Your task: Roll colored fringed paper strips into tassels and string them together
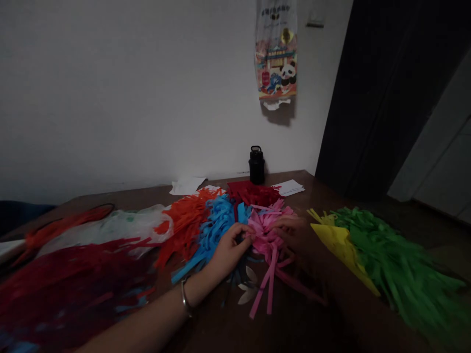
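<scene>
A heap of pink strips, paper or thin cloth, lies at the middle of the table. My left hand, with a silver bangle at the wrist, pinches the heap's left edge, its fingers closed on the pink strips. From the right, my right hand closes its fingers on pink strips too; it is in shadow, and its fingertips are partly hidden among them. Two pink strips hang loose toward me below the hands. Blue strips lie beside my left hand, with dark red strips behind the pink ones.
Orange strips, a clear plastic bag and a blurred dark red heap spread leftward. Yellow sheets and green strips lie right. At the back stand a black bottle and white papers. A panda-printed bag hangs on the wall.
</scene>
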The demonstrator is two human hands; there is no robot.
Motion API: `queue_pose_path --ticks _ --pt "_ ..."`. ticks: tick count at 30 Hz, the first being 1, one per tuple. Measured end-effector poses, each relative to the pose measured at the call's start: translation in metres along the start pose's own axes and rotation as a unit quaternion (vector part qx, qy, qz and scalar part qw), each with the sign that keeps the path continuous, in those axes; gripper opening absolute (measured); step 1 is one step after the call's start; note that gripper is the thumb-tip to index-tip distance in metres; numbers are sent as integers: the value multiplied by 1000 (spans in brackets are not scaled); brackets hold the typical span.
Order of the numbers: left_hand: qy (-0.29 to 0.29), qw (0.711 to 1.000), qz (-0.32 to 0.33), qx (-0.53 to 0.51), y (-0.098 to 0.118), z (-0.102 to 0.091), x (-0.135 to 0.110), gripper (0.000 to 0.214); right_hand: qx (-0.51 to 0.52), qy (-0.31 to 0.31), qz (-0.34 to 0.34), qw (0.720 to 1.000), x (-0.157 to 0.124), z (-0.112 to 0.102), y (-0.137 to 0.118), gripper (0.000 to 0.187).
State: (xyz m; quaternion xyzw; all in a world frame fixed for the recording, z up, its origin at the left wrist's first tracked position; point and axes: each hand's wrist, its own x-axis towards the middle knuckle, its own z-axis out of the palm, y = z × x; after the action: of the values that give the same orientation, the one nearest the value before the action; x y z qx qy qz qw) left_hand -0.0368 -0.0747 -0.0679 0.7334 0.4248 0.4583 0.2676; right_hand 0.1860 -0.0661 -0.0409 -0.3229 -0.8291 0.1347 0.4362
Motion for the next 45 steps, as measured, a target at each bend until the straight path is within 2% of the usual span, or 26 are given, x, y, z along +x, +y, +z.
queue_pose_path --ticks 9,12,13,15,23,31,38,45 --pt "-19 999 26 -6 8 0 -5 8 -30 -49 -17 998 -4 8 -7 11" --pt "-21 999 31 -4 9 -2 -5 7 -45 -62 -19 997 -5 10 -9 1" --pt "-23 999 33 -4 10 -2 -6 7 -48 -65 -18 997 -5 10 -9 6" --pt "-31 999 37 -7 11 -2 -7 7 -54 -65 -12 996 -5 10 -10 12" --pt "-49 998 34 -34 7 -1 -9 13 -57 -57 7 997 -4 11 -9 12" --pt "-30 998 16 -55 6 -2 -5 17 -24 -69 25 997 -3 9 -9 11" --pt "-15 996 -3 -85 4 0 -5 14 5 -31 41 999 -1 6 -15 21" --pt "-14 995 -4 -100 1 1 -4 8 -1 -54 21 998 -3 10 -10 8"
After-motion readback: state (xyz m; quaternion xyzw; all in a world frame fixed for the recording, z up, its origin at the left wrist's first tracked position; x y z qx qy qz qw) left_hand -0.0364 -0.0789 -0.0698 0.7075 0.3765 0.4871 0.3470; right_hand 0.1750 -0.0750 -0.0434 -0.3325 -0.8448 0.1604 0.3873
